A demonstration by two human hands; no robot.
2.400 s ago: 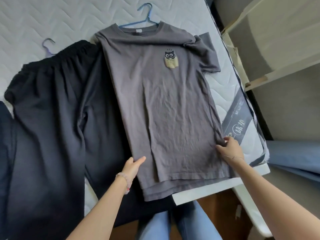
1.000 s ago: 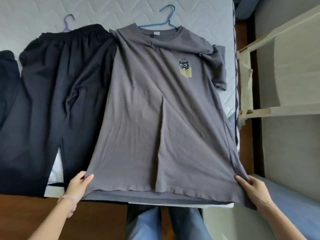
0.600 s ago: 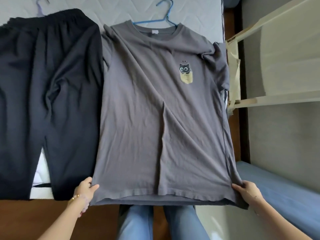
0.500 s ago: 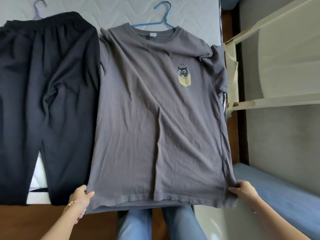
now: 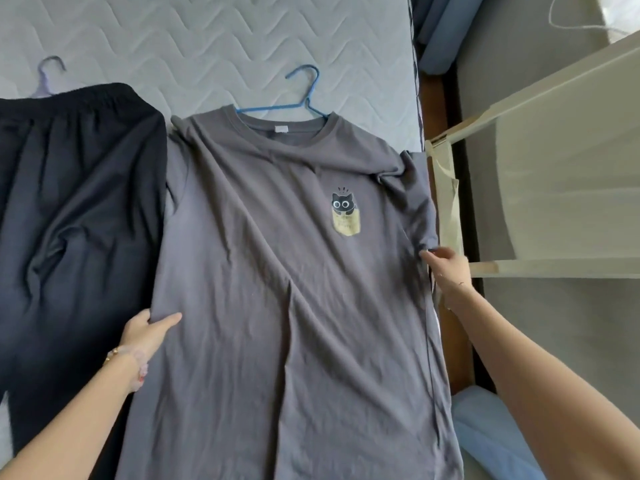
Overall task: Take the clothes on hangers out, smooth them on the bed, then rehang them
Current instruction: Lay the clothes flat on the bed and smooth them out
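Hands sit at the two sides of the grey T-shirt (image 5: 277, 289), which lies face up along the bed (image 5: 214, 43), collar away from the person, with a blue hanger (image 5: 306, 98) inside the neck and its hook resting on the quilted mattress. The left hand (image 5: 147, 332) grips the shirt's side edge about halfway down. The thumb lies flat on top of the cloth, pointing inward, and the other fingers are tucked under the edge, so the fabric is pinched between them. Its forearm comes in from the lower left corner, a thin bracelet (image 5: 114, 353) at the wrist, passing over the black trousers (image 5: 79, 209) spread just beside the shirt. The right hand (image 5: 448, 268) reaches farther up, to the short sleeve's hem near the underarm. Its thumb and bent fingertips pinch the cloth there at the bed's edge, and the arm stretches in straight from the lower right. A long crease runs slantwise down the shirt's front, below the small cat print (image 5: 344, 213) on the chest. A purple hanger (image 5: 52, 72) shows above the trousers' waistband.
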